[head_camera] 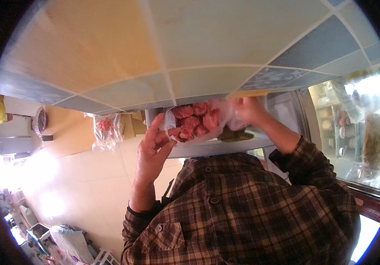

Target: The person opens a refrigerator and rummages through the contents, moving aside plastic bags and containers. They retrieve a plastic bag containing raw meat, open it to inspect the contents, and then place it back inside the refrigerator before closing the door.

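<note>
A clear plastic bag (224, 124) holding chunks of raw red meat (193, 121) spans the space between my hands, over a white-edged drawer or shelf (216, 148). My left hand (156, 142) grips the bag's left edge near its opening, thumb and fingertips against the plastic. At the other end, my right hand (248, 111) is closed on the bunched plastic; its fingertips are partly blurred. A dark greenish-brown item (236, 134) lies below the bag, towards my right hand; I cannot tell what it is.
A multicoloured tiled surface (209, 33) fills the top of view, close above both hands. On the left are a clear plastic bag with red writing (105, 131) and a cardboard box (133, 124). Glass panes (352, 132) stand at the right, with shelves visible through them.
</note>
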A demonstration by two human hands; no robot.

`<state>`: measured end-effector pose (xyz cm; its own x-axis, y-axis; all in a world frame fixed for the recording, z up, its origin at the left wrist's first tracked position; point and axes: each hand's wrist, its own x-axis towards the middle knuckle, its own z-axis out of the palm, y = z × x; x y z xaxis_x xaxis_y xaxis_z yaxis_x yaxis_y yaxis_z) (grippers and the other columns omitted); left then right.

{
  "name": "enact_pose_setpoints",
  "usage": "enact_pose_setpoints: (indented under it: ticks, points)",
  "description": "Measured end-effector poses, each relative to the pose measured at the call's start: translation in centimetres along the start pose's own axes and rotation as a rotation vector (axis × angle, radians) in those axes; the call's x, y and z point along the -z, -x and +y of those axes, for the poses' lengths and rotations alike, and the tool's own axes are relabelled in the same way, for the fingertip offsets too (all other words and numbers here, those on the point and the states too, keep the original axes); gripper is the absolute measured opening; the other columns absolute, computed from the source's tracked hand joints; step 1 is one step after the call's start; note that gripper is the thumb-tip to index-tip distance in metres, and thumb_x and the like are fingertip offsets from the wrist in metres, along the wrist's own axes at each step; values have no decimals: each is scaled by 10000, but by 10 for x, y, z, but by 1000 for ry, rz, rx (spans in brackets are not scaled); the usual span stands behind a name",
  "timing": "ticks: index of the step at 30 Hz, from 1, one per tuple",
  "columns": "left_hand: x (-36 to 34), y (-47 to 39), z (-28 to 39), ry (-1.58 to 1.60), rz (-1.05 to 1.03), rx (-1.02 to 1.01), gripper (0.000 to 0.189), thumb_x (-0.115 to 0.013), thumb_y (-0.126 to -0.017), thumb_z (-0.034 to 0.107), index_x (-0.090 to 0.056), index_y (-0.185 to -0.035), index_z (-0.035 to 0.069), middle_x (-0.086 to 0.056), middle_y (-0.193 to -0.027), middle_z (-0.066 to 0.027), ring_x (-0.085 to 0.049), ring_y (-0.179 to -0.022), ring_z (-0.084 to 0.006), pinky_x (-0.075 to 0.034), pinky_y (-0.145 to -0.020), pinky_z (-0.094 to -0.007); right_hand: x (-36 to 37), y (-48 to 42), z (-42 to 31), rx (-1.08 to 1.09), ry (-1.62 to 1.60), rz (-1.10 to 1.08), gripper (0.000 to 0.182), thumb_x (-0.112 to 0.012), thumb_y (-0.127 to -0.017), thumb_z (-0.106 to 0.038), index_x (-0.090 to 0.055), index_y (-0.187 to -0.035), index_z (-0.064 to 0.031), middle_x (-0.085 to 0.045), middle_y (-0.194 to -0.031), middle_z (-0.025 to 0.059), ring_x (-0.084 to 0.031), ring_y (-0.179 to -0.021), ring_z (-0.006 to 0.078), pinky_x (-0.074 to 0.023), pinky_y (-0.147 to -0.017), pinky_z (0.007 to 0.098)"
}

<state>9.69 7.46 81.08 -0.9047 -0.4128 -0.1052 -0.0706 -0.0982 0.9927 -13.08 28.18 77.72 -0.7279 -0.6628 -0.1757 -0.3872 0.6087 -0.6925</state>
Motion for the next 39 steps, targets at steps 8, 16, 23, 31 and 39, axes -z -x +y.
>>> enact_pose_setpoints:
  ticks: [8,16,23,31,39]
  points:
    - [15,2,-4,-222,9,173,281,-518,-810,0,-546,-1087,38,-628,-965,-66,-542,-806,-108,-429,-701,-232,14,33,-71,-62,-886,-429,231,-526,-822,-56,-501,-1049,-27,-609,-906,63,-561,-900,130,-433,-811,271]
    - [15,-7,-14,-523,96,-363,167,-519,-819,14,-641,-928,45,-583,-978,-101,-528,-918,-196,-415,-770,-270,17,57,-96,241,-351,-585,187,-585,-770,-68,-564,-955,-69,-590,-893,61,-570,-806,144,-447,-705,311]
    - [-17,-50,-20,-85,-162,38,172,-486,-853,41,-596,-982,13,-574,-790,-62,-524,-675,-120,-425,-653,-253,-24,35,-97,652,2,-544,146,-557,-755,-102,-592,-896,-86,-619,-834,101,-594,-813,284,-456,-706,373]
    - [-29,-71,-28,-207,-368,-85,146,-541,-797,47,-556,-934,0,-551,-892,-46,-520,-844,-138,-446,-724,-280,-36,22,-99,537,-56,-276,88,-546,-779,-130,-563,-842,-71,-607,-776,120,-589,-745,297,-455,-663,388]
    - [-39,-57,-9,-493,-500,5,157,-521,-828,100,-573,-937,0,-623,-868,-69,-601,-807,-183,-469,-710,-304,-42,21,-95,468,-138,55,109,-578,-754,-110,-550,-841,-52,-594,-749,102,-573,-711,284,-454,-656,377]
